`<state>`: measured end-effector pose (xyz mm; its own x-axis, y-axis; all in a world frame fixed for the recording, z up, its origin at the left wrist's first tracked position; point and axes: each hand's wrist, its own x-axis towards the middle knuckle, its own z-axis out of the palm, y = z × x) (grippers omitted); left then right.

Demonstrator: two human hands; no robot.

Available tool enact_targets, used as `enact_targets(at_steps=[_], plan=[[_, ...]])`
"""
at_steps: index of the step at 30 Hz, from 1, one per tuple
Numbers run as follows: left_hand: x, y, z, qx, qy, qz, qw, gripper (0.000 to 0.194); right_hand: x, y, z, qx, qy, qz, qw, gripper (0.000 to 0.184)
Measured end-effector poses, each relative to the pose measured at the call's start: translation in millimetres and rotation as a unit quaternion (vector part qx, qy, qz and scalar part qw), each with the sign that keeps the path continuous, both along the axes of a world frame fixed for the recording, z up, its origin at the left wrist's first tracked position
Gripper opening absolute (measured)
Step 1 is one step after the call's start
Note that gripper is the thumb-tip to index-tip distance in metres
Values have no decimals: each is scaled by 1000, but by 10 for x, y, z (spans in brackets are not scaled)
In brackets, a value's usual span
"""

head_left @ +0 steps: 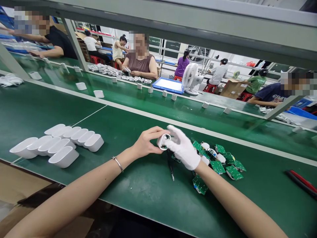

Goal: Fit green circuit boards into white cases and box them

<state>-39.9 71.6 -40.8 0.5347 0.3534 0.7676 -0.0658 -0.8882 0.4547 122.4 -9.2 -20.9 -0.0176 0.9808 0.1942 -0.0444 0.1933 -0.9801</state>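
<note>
My left hand (pixel 146 142), bare with a bracelet at the wrist, is closed around a white oval plastic housing (pixel 160 142). The housing is tilted, with its open end facing my right hand (pixel 184 148). On that hand is a white glove. Its thumb presses at the housing's opening while the other fingers reach past the upper rim. A bit of green shows inside the opening, but most of the inside is hidden. Below and right of my gloved hand lies a loose pile of green circuit boards (pixel 218 167) with white and blue parts. Dark-handled tweezers (pixel 172 173) lie beneath my hands.
White open housings (pixel 65 157) stand in two rows at left on the green table (pixel 138 195). A red-and-black tool (pixel 300 181) lies at right. Beyond a pale rail, white pieces (pixel 99 94) dot the belt. Co-workers sit opposite, near a white fan (pixel 190 77) and blue tray (pixel 168 85).
</note>
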Motion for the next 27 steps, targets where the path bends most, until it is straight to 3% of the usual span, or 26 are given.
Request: enact_targets(at_steps=[5, 9, 12, 14, 16, 19, 23, 25, 27], plan=[[26, -25, -5, -27, 9, -11, 1000, 43, -55, 43, -70, -53, 52, -17, 997, 64], [40, 6, -40, -51, 34, -18, 998, 50, 11, 54, -68, -71, 15, -34, 997, 68], [33, 14, -73, -116, 72, -28, 990, 55, 83, 28, -61, -67, -125, -40, 989, 71], [19, 13, -82, -193, 99, -38, 975, 59, 117, 19, -66, -17, -287, -58, 956, 67], [0, 24, -84, -284, 97, -47, 953, 75, 127, 35, -88, 54, -398, -72, 913, 68], [-36, 58, -79, -371, 42, -73, 925, 102, 93, 68, -111, 101, -416, -87, 899, 70], [-91, 58, 31, -372, 53, -125, 918, 101, 74, 63, 30, 22, -409, -86, 908, 43], [-130, 20, 159, -349, 108, -96, 926, 85, 140, 114, 171, -8, -405, -43, 913, 34], [-201, -46, 320, -287, 242, 51, 926, 68, 279, 265, 325, -35, -442, -30, 896, 32]])
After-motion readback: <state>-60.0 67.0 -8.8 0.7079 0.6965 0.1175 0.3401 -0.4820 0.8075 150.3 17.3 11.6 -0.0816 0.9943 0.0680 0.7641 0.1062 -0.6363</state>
